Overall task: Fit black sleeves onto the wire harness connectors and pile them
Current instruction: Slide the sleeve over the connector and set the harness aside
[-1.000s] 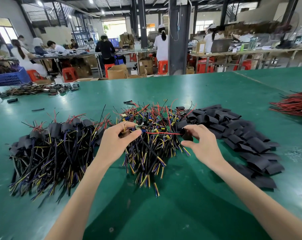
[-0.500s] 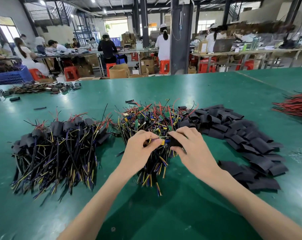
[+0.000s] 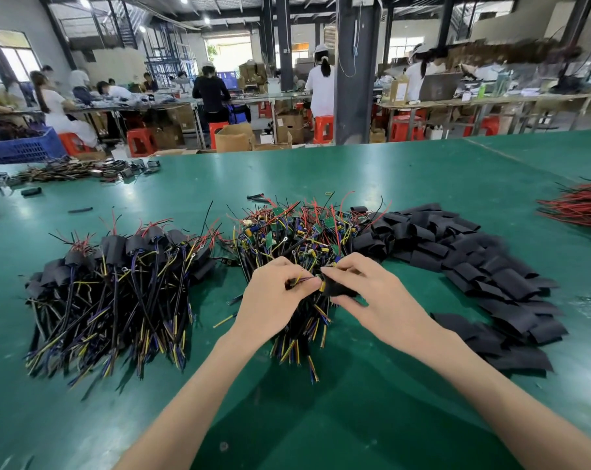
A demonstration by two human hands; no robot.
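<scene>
Above the middle pile of bare wire harnesses (image 3: 297, 235), with green boards and coloured wires, my two hands meet. My left hand (image 3: 273, 300) pinches one harness by its wires (image 3: 301, 281). My right hand (image 3: 375, 300) grips a black sleeve (image 3: 338, 288) over that harness's connector end; the connector itself is hidden inside. To the left lies the pile of sleeved harnesses (image 3: 118, 283). On the right is a spread of loose flat black sleeves (image 3: 473, 266).
The green table (image 3: 355, 418) stretches all around. A red wire bundle (image 3: 578, 205) lies at the far right edge, another harness heap (image 3: 80, 169) and a blue crate (image 3: 19, 149) at the far left. People work at benches beyond the table.
My hands came together and drew closer to me; the right hand brought the black sleeve to the harness end held by the left, and the sleeve now covers it.
</scene>
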